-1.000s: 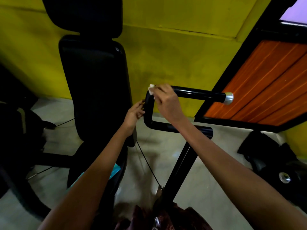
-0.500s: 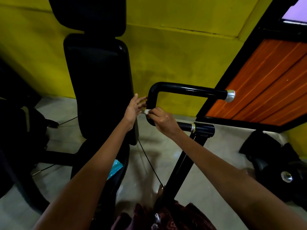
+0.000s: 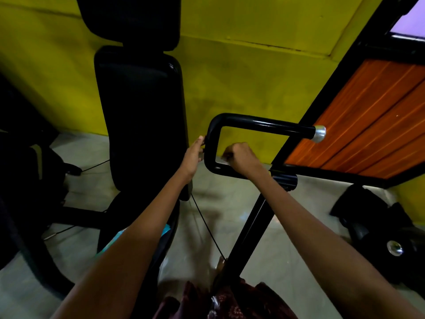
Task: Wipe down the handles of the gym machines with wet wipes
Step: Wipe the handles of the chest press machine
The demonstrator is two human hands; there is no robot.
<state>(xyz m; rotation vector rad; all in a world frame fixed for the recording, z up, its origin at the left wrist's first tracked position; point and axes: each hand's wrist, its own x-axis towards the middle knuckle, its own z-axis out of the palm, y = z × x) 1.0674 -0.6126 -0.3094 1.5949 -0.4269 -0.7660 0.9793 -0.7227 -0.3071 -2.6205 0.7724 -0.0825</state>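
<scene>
Mid-wipe on the black U-shaped handle (image 3: pixel 257 122): right hand (image 3: pixel 241 158) is fisted on the lower bar near the bend, apparently clamping a wipe (image 3: pixel 224 157), of which only a pale scrap shows at the fingers. Left hand (image 3: pixel 192 155) steadies the upright at the bend, fingers fairly straight against it. Judged unfinished; which parts are already wiped cannot be told.
</scene>
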